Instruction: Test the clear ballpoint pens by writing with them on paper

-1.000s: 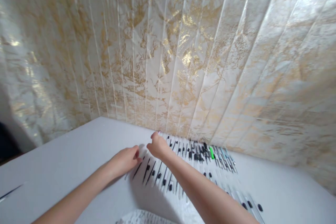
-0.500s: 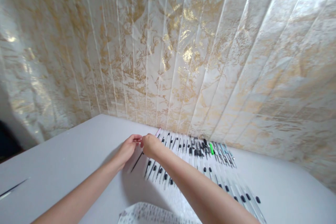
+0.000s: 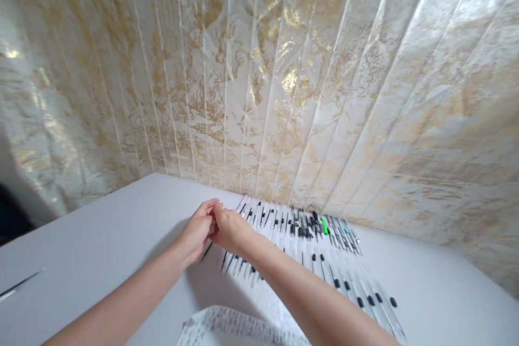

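Note:
Several pens [image 3: 308,238] lie in rows on the white table [image 3: 101,243], close to the wall. One among them is green [image 3: 324,225], and a pink one [image 3: 242,203] lies at the far left end. My left hand [image 3: 197,230] and my right hand [image 3: 229,228] meet fingertip to fingertip over the left end of the rows. Both hands have their fingers pinched together. Between them I cannot make out what they hold. A thin dark pen [image 3: 207,250] sticks out from beneath the hands.
A wall of white and gold marbled panels [image 3: 284,92] rises right behind the pens. A sheet with printed text [image 3: 231,327] lies at the near edge. One thin dark pen [image 3: 18,285] rests alone at the far left of the table.
My hands have come together: the left moved up and right, the right drew back to the left end of the rows. The view has shifted slightly upward.

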The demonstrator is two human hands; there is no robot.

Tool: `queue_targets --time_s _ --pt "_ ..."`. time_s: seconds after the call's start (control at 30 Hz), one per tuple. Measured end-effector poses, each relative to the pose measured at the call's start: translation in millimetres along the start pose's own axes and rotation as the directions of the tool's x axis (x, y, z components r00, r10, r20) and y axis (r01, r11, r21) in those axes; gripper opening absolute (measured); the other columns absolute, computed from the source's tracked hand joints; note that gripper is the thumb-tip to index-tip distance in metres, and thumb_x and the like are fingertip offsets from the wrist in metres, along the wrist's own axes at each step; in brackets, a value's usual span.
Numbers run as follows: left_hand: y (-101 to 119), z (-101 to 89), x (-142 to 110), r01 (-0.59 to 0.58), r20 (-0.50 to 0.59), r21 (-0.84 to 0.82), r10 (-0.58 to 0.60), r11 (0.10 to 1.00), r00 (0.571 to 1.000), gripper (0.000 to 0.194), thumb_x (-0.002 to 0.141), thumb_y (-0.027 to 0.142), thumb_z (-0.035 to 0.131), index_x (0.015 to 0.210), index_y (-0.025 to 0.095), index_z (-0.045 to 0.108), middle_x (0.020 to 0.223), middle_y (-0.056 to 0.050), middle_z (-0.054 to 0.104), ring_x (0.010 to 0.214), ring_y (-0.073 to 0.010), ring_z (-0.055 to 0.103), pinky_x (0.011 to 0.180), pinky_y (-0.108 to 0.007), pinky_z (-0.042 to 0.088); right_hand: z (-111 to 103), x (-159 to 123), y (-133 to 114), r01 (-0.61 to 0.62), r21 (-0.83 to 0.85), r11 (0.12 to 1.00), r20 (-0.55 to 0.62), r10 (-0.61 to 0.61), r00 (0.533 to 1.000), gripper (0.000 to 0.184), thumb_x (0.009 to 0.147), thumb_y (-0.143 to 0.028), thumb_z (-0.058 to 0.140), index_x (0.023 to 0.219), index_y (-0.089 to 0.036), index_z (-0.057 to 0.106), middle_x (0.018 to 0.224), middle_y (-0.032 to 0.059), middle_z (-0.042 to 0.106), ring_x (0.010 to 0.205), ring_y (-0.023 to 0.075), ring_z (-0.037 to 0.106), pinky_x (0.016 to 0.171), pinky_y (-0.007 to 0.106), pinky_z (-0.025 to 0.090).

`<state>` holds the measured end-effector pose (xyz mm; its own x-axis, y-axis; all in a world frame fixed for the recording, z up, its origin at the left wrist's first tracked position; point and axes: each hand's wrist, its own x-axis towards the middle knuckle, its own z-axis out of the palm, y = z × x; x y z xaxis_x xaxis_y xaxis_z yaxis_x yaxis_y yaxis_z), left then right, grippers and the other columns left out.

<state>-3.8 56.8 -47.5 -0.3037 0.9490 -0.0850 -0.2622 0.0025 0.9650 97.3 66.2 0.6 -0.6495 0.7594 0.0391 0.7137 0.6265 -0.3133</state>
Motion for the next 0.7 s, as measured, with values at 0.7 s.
queue_targets --time_s 0.7 --pt "-36 -8.7 9 -0.115 0.011 0.018 0.115 0.993 0.993 0.029 0.062 0.021 0.063 0.090 0.022 0.069 0.109 -0.007 0.070 0.119 -0.0270 0.057 0.102 -0.037 0.040 -19 -157 29 -0.061 0.065 0.996 -0.333 0.079 0.940 0.033 0.082 -0.016 0.063 0.110 -0.035 0.062 0.100 0.0048 0.067 0.091 0.0196 0.067 0.074 0.032 0.055"
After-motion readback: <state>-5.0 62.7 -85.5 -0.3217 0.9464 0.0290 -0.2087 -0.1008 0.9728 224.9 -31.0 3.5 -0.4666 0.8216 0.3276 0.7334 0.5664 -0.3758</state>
